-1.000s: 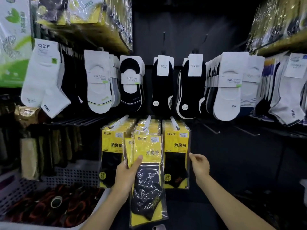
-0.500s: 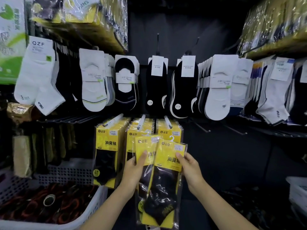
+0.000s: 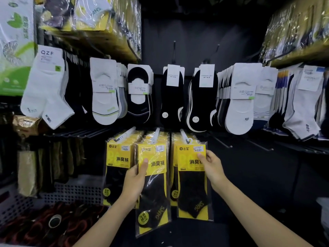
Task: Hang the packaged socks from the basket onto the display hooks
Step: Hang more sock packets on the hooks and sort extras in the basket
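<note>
Three white display hooks carry yellow-and-black sock packs in the lower middle row. My left hand (image 3: 135, 180) grips a sock pack (image 3: 154, 184) in front of the middle hook (image 3: 156, 133), thumb on its yellow card. My right hand (image 3: 211, 166) pinches the upper right corner of another sock pack (image 3: 192, 177), whose white hanger loop sits at the tip of the right hook (image 3: 184, 135). The left hook (image 3: 124, 135) holds a full stack of sock packs (image 3: 118, 168). The white basket (image 3: 74, 193) stands at the lower left with dark items inside.
Above hang rows of white and black socks (image 3: 171, 97) on cards. Bare black hooks (image 3: 222, 142) stick out to the right of the yellow packs. Yellow packs (image 3: 99, 20) overhang at the top left and top right. Brown and olive socks (image 3: 46, 163) hang at the left.
My right hand took one pack from the stack in my left hand and carried it up and right to the right hook's tip. My left hand raised its pack toward the middle hook.
</note>
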Tool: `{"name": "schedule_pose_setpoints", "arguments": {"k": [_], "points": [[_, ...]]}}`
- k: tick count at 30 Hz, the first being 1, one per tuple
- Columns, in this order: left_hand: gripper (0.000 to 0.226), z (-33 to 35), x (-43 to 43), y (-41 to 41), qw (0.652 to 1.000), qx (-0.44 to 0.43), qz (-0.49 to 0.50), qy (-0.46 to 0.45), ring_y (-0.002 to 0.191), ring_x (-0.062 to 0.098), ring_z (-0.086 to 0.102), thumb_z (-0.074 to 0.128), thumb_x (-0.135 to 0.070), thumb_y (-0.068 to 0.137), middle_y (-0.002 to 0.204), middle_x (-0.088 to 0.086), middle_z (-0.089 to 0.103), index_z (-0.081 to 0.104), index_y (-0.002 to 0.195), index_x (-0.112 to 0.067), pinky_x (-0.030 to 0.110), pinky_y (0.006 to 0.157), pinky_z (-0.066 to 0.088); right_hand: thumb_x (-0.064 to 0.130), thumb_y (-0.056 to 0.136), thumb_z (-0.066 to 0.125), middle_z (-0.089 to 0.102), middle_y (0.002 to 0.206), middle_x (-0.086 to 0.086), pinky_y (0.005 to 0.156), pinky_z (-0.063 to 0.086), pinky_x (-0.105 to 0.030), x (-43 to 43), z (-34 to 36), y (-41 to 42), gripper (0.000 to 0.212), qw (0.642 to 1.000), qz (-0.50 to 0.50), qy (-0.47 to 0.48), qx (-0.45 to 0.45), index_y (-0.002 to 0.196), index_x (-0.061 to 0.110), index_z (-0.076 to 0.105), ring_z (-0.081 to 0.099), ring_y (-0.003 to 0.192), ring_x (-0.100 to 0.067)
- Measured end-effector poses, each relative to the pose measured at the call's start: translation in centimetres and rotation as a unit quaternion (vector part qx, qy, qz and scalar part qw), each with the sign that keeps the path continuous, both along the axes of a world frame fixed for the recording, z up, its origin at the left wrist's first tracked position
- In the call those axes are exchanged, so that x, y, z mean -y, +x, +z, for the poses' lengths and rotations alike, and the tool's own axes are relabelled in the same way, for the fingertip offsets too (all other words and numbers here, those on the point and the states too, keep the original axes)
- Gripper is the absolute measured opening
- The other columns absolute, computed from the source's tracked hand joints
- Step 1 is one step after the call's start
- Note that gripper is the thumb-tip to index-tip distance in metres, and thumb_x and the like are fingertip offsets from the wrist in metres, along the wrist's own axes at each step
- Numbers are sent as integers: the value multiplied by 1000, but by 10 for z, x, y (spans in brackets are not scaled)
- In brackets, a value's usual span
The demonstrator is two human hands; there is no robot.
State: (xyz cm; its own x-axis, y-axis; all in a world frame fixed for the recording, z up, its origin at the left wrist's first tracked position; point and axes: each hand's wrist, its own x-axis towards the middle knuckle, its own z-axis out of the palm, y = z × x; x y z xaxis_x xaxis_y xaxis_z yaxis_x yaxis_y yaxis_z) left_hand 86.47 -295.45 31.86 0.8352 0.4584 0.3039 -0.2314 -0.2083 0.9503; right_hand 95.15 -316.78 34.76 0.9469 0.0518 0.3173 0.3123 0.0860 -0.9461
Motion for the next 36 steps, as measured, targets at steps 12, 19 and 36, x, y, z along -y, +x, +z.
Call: {"name": "schedule_pose_setpoints", "arguments": {"k": [12, 19, 36], "points": [[47, 5, 8, 6, 1000, 10, 2, -10, 44, 6, 33, 49, -49, 90, 41, -11, 31, 33, 55, -23, 22, 57, 33, 23, 86, 69, 67, 102, -10, 81, 52, -29, -12, -24, 33, 28, 989, -112, 0, -101, 105, 3, 64, 63, 90, -19], [44, 0, 23, 10, 999, -8, -32, 6, 36, 2, 30, 47, -50, 91, 36, -10, 27, 41, 60, -19, 18, 53, 31, 25, 86, 69, 64, 104, -9, 91, 51, -36, -1, -34, 11, 24, 984, -146, 7, -100, 103, 10, 59, 61, 96, -21], [47, -3, 80, 22, 983, -54, -177, -20, 120, 13, 49, 48, -41, 95, 116, -10, 54, 40, 139, -26, 37, 110, 36, 16, 93, 59, 71, 88, -2, 57, 51, -16, 16, -16, -15, 9, 994, -79, 40, -61, 100, 11, 61, 68, 77, -10]]}}
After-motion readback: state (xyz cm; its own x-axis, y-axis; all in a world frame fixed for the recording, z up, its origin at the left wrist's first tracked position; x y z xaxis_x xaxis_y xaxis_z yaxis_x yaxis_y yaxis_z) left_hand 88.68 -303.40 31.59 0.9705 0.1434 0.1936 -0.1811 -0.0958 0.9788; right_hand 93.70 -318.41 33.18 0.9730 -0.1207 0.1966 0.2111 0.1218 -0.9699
